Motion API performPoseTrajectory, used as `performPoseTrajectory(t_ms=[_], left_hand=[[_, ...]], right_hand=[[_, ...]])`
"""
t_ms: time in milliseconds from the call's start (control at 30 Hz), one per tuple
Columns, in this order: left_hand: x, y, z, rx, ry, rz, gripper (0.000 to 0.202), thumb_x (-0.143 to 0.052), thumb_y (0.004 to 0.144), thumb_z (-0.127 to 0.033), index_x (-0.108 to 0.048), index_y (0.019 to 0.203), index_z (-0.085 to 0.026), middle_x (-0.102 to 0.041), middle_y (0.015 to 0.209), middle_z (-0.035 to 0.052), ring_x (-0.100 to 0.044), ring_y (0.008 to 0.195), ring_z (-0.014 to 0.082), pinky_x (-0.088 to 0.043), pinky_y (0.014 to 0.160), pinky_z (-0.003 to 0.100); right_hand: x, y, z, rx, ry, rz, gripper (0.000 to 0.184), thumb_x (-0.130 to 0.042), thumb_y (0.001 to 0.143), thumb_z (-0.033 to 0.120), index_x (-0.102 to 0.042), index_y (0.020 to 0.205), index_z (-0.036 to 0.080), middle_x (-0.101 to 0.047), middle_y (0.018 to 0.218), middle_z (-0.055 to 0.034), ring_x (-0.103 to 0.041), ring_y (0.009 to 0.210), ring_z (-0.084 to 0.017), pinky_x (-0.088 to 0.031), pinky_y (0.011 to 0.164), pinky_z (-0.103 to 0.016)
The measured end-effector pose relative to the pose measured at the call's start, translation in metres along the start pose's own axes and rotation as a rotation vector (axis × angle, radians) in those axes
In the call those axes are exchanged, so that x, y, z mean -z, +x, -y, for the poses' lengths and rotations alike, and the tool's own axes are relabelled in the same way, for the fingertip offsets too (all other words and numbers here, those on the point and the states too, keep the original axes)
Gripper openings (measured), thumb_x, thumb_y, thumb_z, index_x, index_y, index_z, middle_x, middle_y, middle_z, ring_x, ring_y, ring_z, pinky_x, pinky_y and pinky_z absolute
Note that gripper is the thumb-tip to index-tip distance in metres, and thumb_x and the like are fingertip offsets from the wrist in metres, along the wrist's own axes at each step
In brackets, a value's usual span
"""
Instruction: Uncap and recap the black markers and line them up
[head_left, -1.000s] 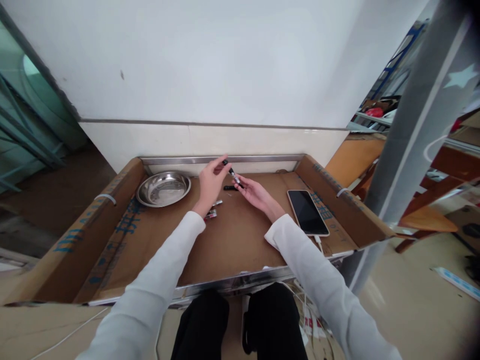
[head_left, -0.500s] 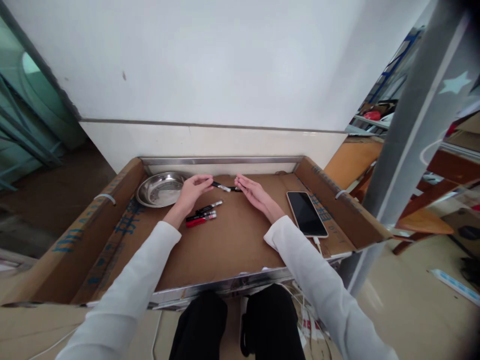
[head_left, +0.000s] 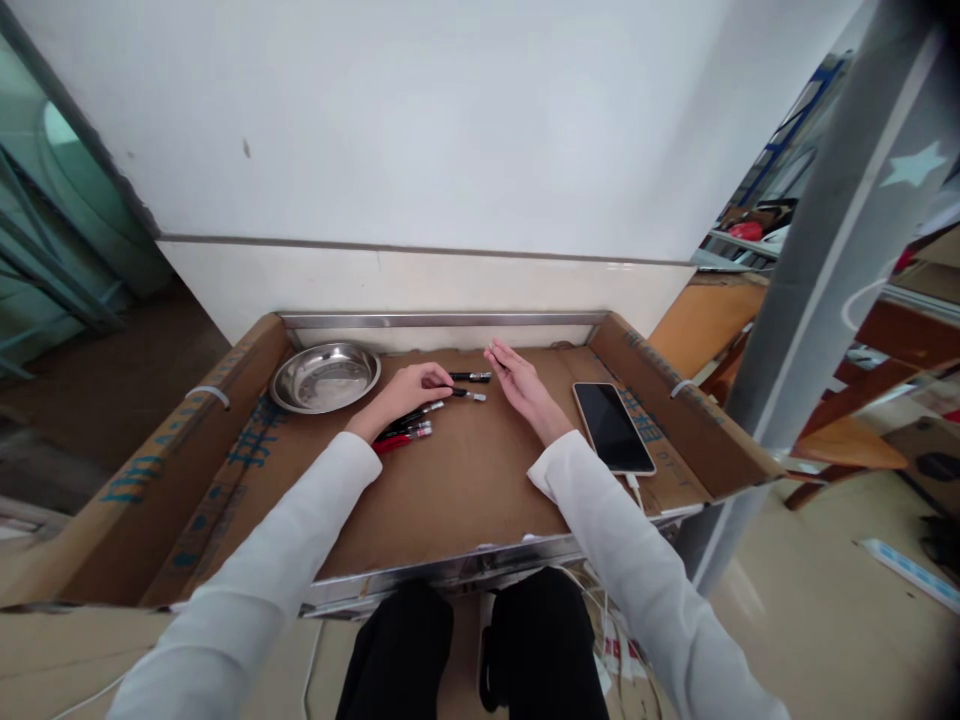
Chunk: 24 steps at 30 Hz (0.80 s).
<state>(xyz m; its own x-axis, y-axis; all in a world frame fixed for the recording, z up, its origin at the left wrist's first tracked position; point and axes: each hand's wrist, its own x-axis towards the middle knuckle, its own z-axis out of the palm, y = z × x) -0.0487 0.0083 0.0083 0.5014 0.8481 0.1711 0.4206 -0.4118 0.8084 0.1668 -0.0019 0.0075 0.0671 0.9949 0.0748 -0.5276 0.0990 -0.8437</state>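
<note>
I counted one round steel dish point(head_left: 324, 377), one black smartphone point(head_left: 611, 425), two short black pen pieces at mid-frame, and a bundle of black and red pens point(head_left: 405, 428) too overlapped to count. Since half a second before, the left hand point(head_left: 405, 387) had lowered the silver-tipped pen piece point(head_left: 471, 395) onto the cardboard. Its curled fingertips touched the piece's end, though I could not tell if they gripped it. The right hand point(head_left: 519, 378) had left the plain black pen piece point(head_left: 471, 377) and hung open, empty.

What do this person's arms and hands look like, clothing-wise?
Both arms are covered by long, plain white sleeves with no print or logo in view. The left sleeve and the right sleeve each end at the wrist. The left hand and the right hand are bare: no gloves, and no watch, ring or strap can be seen.
</note>
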Motion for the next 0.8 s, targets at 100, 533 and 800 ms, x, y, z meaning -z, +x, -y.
performPoseTrajectory(t_ms=[100,533,800], left_hand=[[-0.005,0.005,-0.005,-0.033,0.045,-0.007,0.032,-0.062,0.073,-0.046,-0.065,0.089,-0.018,-0.068,0.085,0.0038,-0.063,0.078,0.0159,-0.048,0.076,0.030],[0.005,-0.002,-0.026,-0.131,0.309,0.097,0.028,-0.054,0.080,-0.041,-0.068,0.095,-0.022,-0.061,0.088,0.0043,-0.061,0.079,0.0167,-0.047,0.077,0.030],[0.002,0.004,-0.028,-0.158,0.418,0.169,0.022,-0.053,0.080,-0.034,-0.066,0.092,-0.022,-0.058,0.089,0.0039,-0.059,0.076,0.0157,-0.046,0.075,0.029]], right_hand=[[-0.002,0.000,0.002,-0.003,0.009,-0.007,0.021,-0.070,0.068,0.018,-0.067,0.089,0.017,-0.068,0.101,-0.0047,-0.058,0.110,-0.017,-0.043,0.106,-0.032],[0.007,-0.011,0.008,0.140,-0.720,0.361,0.027,-0.072,0.066,0.037,-0.071,0.086,0.018,-0.071,0.085,-0.0036,-0.063,0.077,-0.014,-0.050,0.078,-0.031],[0.008,-0.020,0.013,0.245,-0.893,0.443,0.017,-0.066,0.073,0.033,-0.070,0.083,0.019,-0.071,0.087,-0.0039,-0.063,0.078,-0.015,-0.048,0.075,-0.030]])
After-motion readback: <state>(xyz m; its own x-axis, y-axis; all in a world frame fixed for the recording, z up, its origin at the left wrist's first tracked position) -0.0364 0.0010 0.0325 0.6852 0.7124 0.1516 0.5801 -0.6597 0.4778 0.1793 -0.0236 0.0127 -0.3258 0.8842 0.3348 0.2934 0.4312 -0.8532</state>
